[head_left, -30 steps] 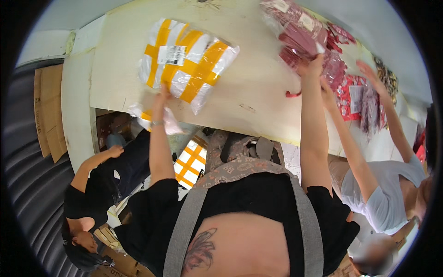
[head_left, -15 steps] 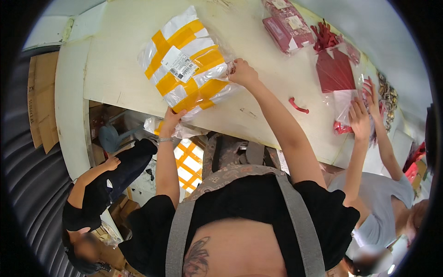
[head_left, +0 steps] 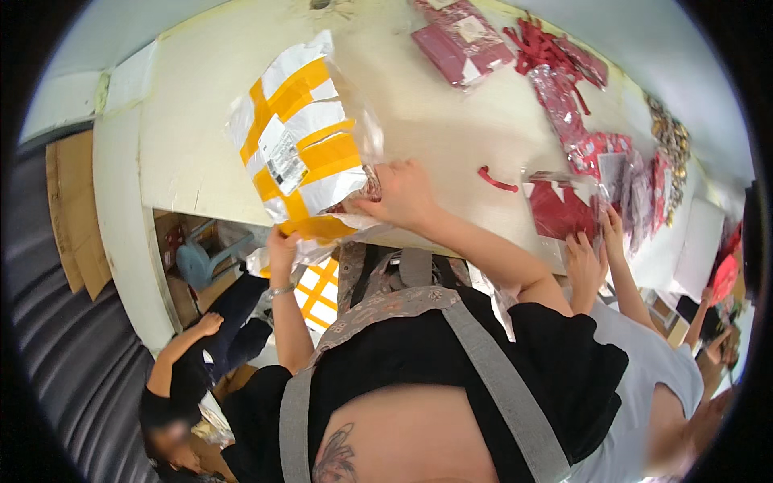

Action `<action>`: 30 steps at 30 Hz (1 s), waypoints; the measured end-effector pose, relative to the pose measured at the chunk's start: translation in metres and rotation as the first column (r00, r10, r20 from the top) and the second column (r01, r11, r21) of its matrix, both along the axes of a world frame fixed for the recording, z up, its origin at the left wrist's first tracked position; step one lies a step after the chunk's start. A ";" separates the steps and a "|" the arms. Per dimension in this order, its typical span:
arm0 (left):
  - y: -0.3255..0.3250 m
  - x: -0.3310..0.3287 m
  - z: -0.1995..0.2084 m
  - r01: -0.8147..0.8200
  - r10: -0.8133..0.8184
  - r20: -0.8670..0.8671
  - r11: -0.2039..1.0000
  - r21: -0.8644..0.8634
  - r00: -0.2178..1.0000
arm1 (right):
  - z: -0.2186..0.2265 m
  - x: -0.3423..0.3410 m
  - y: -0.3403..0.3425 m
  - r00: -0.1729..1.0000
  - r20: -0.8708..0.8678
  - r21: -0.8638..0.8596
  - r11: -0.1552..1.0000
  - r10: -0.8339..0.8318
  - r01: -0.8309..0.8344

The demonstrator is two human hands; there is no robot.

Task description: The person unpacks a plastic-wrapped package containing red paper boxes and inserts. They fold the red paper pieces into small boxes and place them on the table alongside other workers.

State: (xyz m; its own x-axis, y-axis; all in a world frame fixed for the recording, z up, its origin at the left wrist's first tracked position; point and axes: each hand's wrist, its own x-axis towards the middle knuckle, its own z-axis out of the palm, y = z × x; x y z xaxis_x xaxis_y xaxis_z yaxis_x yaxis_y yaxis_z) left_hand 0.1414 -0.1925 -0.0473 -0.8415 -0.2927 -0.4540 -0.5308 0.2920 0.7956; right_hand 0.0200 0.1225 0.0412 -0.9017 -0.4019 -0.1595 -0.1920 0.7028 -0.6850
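A white plastic mailing bag [head_left: 326, 121] crossed with yellow tape lies on the table near its front edge, a printed label on top. My left hand [head_left: 282, 248] pinches the bag's near left corner, fingers closed on the plastic. At the bag's right side, my right hand [head_left: 403, 193] is closed with its thumb bent inward. Beside its fingers, clear film and something dark red and patterned [head_left: 370, 187] show at the bag's side. Whether the right fingers grip that red thing or the film around it is hard to make out.
A red strip [head_left: 497, 179] lies right of my right hand. Red packages [head_left: 463, 42] and a heap of red ribbons [head_left: 543, 50] lie farther back. At right, a co-worker's hands [head_left: 588, 262] handle a red bagged item [head_left: 560, 208]. Another person sits at left by a blue stool [head_left: 197, 262].
The bag and both my hands have come nearer the table's front edge, and the red patterned contents show more. The co-worker's hands have moved nearer; the red bagged item lies nearer too.
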 end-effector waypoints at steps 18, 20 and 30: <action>-0.175 -0.115 0.034 -0.146 0.143 -0.182 0.989 -0.003 0.973 | -0.004 0.044 -0.083 0.543 0.815 -0.531 0.117 -0.202 0.839; -0.222 -0.097 0.053 -0.411 0.467 -0.195 0.871 0.270 0.862 | 0.020 0.040 -0.068 0.496 0.842 -0.539 -0.280 -0.211 0.795; -0.301 -0.093 0.092 -0.435 0.643 0.000 0.518 0.737 0.766 | -0.057 -0.021 -0.069 0.595 0.791 -0.611 -0.135 -0.145 0.780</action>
